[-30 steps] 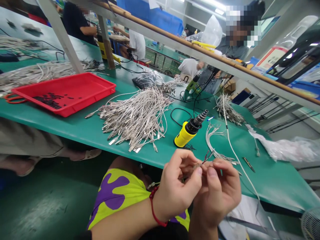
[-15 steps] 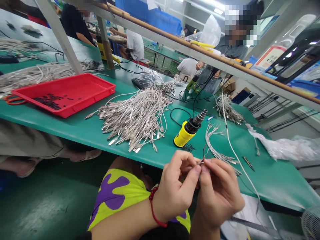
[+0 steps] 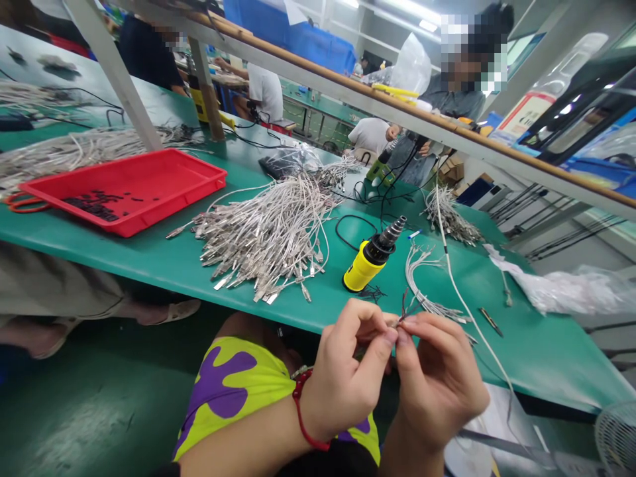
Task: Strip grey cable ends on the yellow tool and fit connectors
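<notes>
Both my hands meet at the table's front edge, fingertips pinched together on thin wires [image 3: 404, 303], red and dark, that stick up between them. My left hand [image 3: 350, 371] is closed, thumb against forefinger, with a red bracelet at the wrist. My right hand [image 3: 437, 377] pinches the same spot from the other side. Most of what they hold is hidden behind the fingers. Just beyond stands a yellow hot air gun [image 3: 365, 266], nozzle up and tilted right, with short black tubing pieces [image 3: 372, 292] by its base. White cables [image 3: 422, 288] with stripped ends lie to its right.
A large pile of white USB cables [image 3: 268, 232] covers the table's middle. Left of it sits a red tray [image 3: 173, 189] with small black pieces. A shelf rail [image 3: 348, 79] crosses overhead. A white cord [image 3: 454, 278] hangs down at right, near a pen-like tool [image 3: 491, 322]. Other people sit beyond.
My hands stay together in nearly the same place. The wires between my fingertips have spread, with a dark one now showing beside the red. The view has shifted slightly.
</notes>
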### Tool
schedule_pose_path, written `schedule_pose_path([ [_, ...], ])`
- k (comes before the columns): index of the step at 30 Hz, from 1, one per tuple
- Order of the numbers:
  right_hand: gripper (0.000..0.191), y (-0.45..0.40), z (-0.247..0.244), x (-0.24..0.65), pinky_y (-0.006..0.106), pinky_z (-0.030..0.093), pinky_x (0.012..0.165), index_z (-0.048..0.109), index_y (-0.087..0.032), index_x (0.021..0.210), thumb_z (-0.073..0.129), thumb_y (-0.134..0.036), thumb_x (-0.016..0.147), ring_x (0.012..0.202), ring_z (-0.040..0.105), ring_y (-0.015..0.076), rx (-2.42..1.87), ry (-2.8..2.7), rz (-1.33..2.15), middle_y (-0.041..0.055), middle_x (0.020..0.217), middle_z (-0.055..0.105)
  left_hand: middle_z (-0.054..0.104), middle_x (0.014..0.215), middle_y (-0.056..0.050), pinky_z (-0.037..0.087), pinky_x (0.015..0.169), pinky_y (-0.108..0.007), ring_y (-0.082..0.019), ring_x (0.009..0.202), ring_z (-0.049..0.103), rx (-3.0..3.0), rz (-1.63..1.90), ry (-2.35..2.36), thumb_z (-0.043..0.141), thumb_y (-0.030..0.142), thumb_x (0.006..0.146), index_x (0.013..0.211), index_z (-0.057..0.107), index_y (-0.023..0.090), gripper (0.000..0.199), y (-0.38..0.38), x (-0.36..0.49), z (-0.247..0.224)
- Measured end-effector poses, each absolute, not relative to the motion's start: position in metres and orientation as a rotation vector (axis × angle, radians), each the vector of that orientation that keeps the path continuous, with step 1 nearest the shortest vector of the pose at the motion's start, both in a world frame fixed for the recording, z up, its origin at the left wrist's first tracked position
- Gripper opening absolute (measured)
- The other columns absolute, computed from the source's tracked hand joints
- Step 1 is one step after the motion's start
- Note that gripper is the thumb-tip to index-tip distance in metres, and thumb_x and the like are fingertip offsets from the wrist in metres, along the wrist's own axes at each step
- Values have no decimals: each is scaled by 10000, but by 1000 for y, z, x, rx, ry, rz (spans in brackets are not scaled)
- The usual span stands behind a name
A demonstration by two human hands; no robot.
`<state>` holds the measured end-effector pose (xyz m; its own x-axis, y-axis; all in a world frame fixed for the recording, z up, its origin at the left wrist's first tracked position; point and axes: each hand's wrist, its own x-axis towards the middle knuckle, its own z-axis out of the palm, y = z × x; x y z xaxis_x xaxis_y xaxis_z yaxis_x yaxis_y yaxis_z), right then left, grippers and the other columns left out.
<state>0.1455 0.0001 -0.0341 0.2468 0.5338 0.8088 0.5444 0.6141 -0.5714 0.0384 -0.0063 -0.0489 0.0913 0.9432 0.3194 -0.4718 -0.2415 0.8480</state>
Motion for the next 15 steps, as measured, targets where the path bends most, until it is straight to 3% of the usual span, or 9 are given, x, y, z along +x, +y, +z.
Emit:
schedule_pose_path([
  [7,58,-2,-41,146,380,541,702,730,-188,887,677,-169,873,888,645,236,-940,-1277,163,73,879,662,700,1017,-40,590,712,-256,-123,776,671,1124,1459,581,611,191,993,968,449,226,167,-8,41,-48],
  [15,77,-2,-42,147,407,540,733,754,-195,892,696,-161,855,888,659,248,-940,-1291,76,67,868,687,709,909,-13,603,726,-253,-145,781,712,1261,1535,690,643,130,950,938,473,222,194,-8,40,-47],
])
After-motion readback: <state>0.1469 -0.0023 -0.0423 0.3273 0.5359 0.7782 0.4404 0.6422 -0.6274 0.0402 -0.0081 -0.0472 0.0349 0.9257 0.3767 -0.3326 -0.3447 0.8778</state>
